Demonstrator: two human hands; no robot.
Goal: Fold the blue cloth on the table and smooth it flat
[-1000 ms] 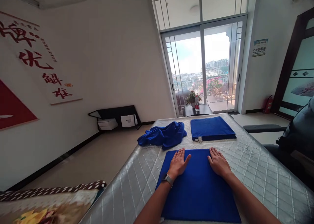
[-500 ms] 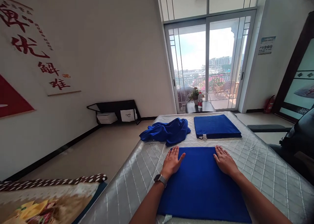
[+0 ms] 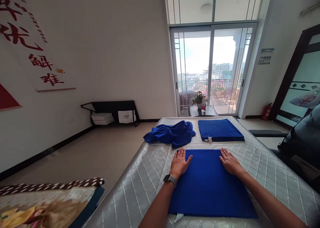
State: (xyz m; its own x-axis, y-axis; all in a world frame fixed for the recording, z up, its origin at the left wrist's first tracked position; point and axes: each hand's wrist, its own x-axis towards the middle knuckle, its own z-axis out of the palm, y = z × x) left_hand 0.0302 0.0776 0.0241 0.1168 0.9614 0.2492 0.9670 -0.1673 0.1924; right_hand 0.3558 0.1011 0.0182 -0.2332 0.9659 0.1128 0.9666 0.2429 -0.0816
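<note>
A blue cloth (image 3: 210,184), folded into a flat rectangle, lies in front of me on a silver quilted surface (image 3: 135,181). My left hand (image 3: 180,163) rests flat on its far left corner, fingers stretched forward and thumb apart. On the far right corner lies my right hand (image 3: 230,162), likewise flat with its fingers extended. A small white tag (image 3: 178,217) sticks out at the cloth's near left edge. Beyond it, a crumpled blue cloth (image 3: 172,133) is heaped on the left, and a neat stack of folded blue cloths (image 3: 220,129) sits on the right.
A small dark table with a potted plant (image 3: 198,99) and a water bottle (image 3: 203,104) stands behind the quilted surface, before sliding glass doors. A black chair (image 3: 302,144) is at the right. Patterned bedding (image 3: 72,198) lies at the lower left.
The camera view has tilted up and shifted slightly. Both hands stay flat on the far corners of the folded cloth, which shows no clear change.
</note>
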